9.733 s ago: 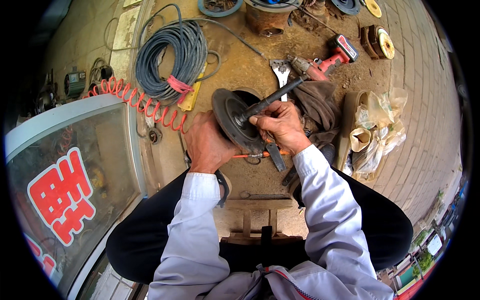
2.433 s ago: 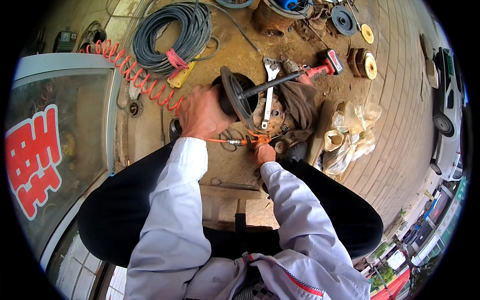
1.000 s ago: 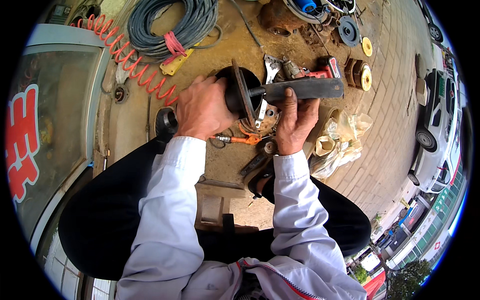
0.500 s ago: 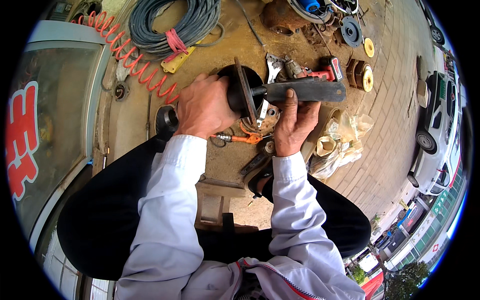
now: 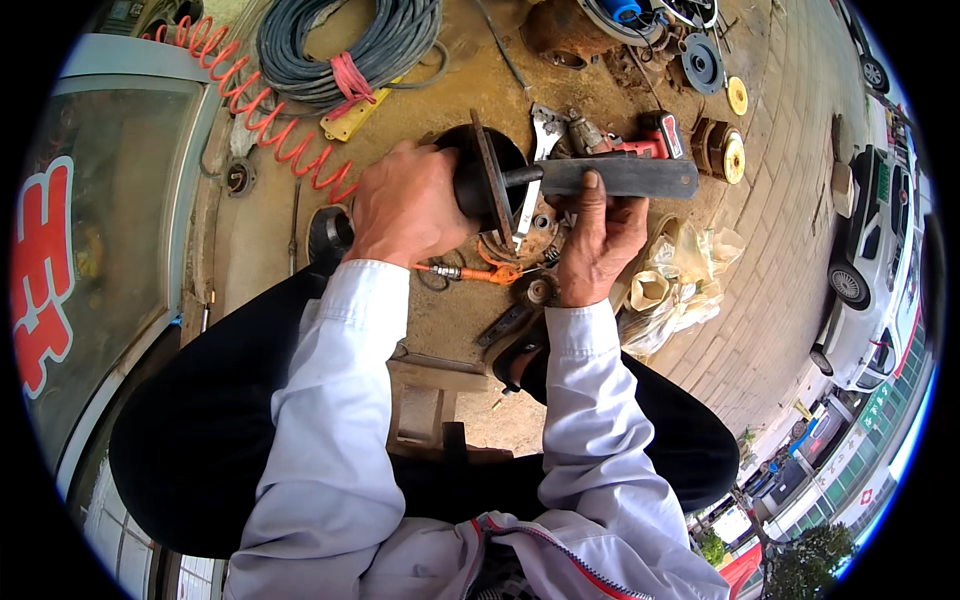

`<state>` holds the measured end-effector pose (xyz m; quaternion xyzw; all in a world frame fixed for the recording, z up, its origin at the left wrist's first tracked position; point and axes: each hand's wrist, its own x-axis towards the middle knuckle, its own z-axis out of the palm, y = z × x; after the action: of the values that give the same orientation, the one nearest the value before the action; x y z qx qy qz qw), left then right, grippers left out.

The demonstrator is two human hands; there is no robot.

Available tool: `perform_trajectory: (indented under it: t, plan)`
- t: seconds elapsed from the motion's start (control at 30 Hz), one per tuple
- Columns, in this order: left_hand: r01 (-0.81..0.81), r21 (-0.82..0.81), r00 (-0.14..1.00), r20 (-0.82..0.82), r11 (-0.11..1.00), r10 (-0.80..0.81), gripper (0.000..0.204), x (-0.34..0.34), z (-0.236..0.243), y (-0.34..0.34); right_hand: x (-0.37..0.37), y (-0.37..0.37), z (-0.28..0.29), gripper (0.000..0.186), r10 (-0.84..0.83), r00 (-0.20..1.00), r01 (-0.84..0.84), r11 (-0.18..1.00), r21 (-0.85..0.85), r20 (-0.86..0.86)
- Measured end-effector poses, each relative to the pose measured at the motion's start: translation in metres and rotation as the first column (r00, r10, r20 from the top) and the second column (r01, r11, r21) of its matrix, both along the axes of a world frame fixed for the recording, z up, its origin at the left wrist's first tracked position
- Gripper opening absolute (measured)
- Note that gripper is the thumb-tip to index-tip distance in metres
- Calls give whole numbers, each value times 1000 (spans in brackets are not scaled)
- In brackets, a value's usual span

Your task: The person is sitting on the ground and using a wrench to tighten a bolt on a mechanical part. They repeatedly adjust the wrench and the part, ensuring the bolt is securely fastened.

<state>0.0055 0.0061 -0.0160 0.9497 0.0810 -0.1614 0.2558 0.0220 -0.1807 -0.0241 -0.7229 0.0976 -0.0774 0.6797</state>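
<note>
Currently, item record:
Change: since a second ago the long dark handle [image 5: 620, 177] sits level at upper centre, no longer angled; the part looks steadied.
Left hand [image 5: 405, 205]: fingers wrapped round the dark round flanged part [image 5: 480, 180].
Right hand [image 5: 597, 240]: fingers closed under the handle, thumb on top.
Look: black, grimy, thin disc rim.
Nearby: grey coiled cable [image 5: 350, 40], upper left.

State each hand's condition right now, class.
Left hand: closed on the dark round part.
Right hand: closed on the dark flat bar.
</note>
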Motion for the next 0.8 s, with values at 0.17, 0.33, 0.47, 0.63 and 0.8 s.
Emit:
perform_trajectory:
  t: [0.17,0.33,0.47,0.63,0.8]
  plan:
    - [-3,-11,997,-74,1000,2,48,3,9,-1,-2,-3,12,14,38,997,-33,996,80,-61]
    - [6,-9,998,-55,1000,-6,47,1,5,1,3,-4,26,19,-27,997,35,992,123,-71]
    - [-6,-16,1000,-30,1000,6,47,1,4,-1,1,-3,32,20,-64,998,68,979,192,-29]
    - [-12,-31,995,-96,999,9,46,5,17,-1,-10,-33,13,22,-63,979,100,978,185,-196]
    - [2,-16,992,-128,1000,-4,46,6,19,-1,-17,-16,24,26,-81,992,103,964,245,-99]
